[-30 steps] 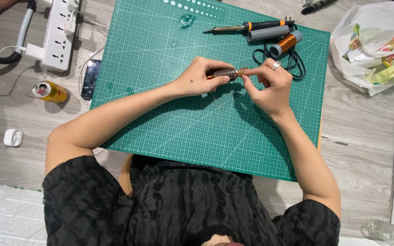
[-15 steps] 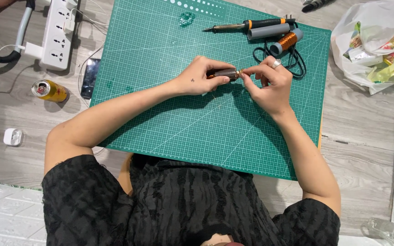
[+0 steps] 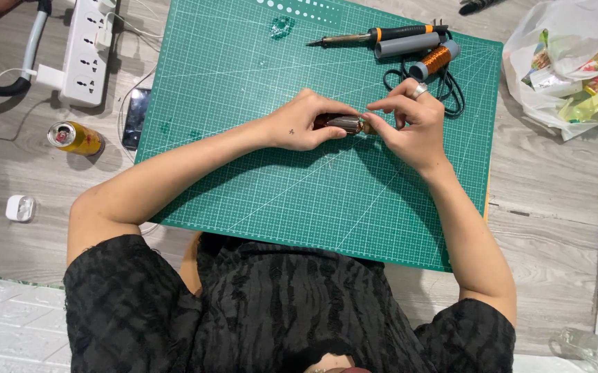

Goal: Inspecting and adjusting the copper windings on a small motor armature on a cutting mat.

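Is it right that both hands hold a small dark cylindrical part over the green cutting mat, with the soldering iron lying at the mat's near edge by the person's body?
Not quite. In the head view the soldering iron lies at the far edge of the green cutting mat, away from the person's body. The rest holds: the left hand and right hand hold the small dark cylindrical part over the mat.

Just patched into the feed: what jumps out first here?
The big green cutting mat fills the middle of the floor. At its centre both hands meet on a small dark motor rotor: the left hand grips it and the right hand pinches its end. A soldering iron lies at the mat's top edge.
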